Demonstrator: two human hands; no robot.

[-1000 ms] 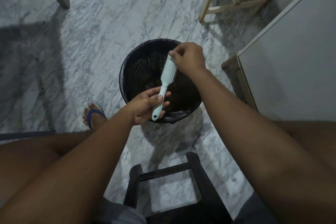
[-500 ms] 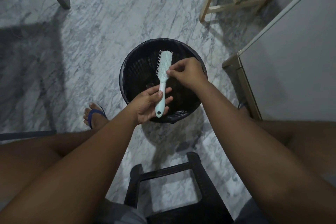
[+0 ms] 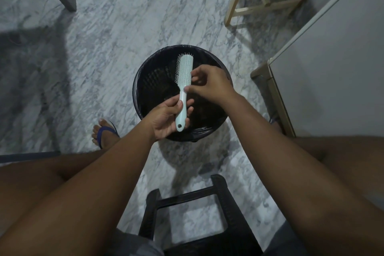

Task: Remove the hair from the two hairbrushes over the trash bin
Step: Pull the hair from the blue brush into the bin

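The left hand grips the handle of the hairbrush, which is held over the trash bin; its head has been swung more upright than a second ago. The right hand has been drawn from the tip of the head down to its base, where thumb and fingertips are pinched at the lowest bristles. One stripping pull is judged nearly done. Whether hair is caught in that pinch cannot be told. Any strands are hidden by the bin's dark inside, and the second brush is not seen.
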